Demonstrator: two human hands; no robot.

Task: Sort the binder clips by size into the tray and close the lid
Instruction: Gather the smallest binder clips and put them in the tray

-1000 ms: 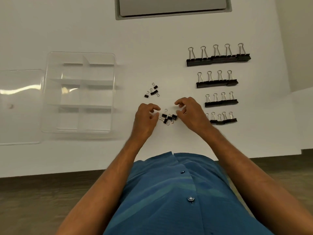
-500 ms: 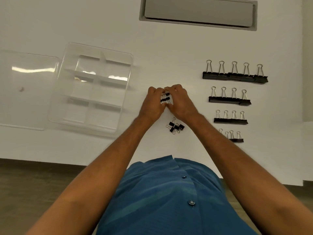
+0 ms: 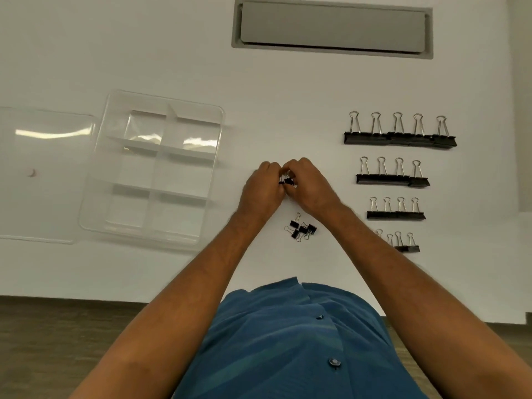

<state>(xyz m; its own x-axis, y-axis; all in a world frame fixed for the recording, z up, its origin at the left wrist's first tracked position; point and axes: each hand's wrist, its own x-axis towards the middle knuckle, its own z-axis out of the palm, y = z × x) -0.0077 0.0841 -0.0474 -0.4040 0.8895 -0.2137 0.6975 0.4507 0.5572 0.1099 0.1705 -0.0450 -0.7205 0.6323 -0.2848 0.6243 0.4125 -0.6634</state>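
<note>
Left hand [image 3: 263, 187] and right hand [image 3: 306, 184]: fingers curled, meeting at table centre, together pinching tiny black clips [image 3: 287, 180]; count unclear, largely hidden by the fingers.
Loose small clips [image 3: 302, 230]: cluster just near of the hands.
Clip rows [image 3: 400, 138]: four, right side, largest farthest.
Tray [image 3: 115, 156]: clear, compartments bare, left.
Lid [image 3: 43, 174]: flat, touching the tray's left edge.

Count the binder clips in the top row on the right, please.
5, side by side in the largest binder clips row, handles pointing away from the person; none look hidden.
</note>
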